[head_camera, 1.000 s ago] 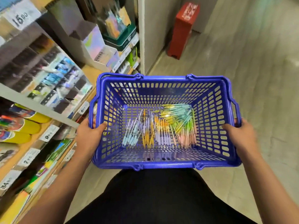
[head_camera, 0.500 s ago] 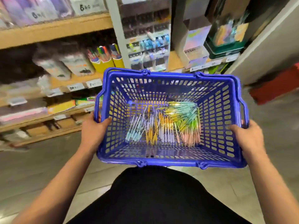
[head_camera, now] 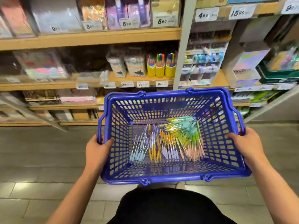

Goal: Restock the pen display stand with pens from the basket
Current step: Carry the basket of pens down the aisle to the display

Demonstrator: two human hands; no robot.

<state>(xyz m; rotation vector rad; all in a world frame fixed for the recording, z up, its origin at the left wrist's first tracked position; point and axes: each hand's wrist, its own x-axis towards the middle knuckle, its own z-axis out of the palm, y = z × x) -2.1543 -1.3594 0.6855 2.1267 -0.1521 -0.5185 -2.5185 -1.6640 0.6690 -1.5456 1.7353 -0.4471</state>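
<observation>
**A:** From the head view, what are the hands doing?

**B:** Both are clenched on the blue plastic lattice basket (head_camera: 169, 179). The left grip (head_camera: 97, 152) clasps the left rim, with the thumb hooked over the edge into the basket. The right grip (head_camera: 246, 147) clasps the right rim the same way, thumb lying on top. The basket is carried between them, above the grey tiled floor (head_camera: 32, 160) and in front of the person's black garment (head_camera: 169, 207).

**A:** And the pens?

**B:** A loose heap of slim pastel-barrelled pens (head_camera: 169, 143) lies on the basket's bottom. The pale blue ones lie nearest the left wall. Orange and lilac ones lie in the middle, and pink ones toward the right. Green and teal ones fan out toward the far right corner.

**A:** Where is the stand?

**B:** The tiered pen display stand with small compartments (head_camera: 203, 62) sits on the wooden shelf (head_camera: 221, 81), at its left end just beside the white upright post (head_camera: 182, 54). It appears above the basket's far rim. It is blurred, so I cannot tell how full the compartments are.

**A:** Anything beside it?

**B:** Left of the post, three yellow cups of coloured pens (head_camera: 160, 70) stand in a row, with white price tags (head_camera: 143, 84) on the shelf edge below them.
</observation>
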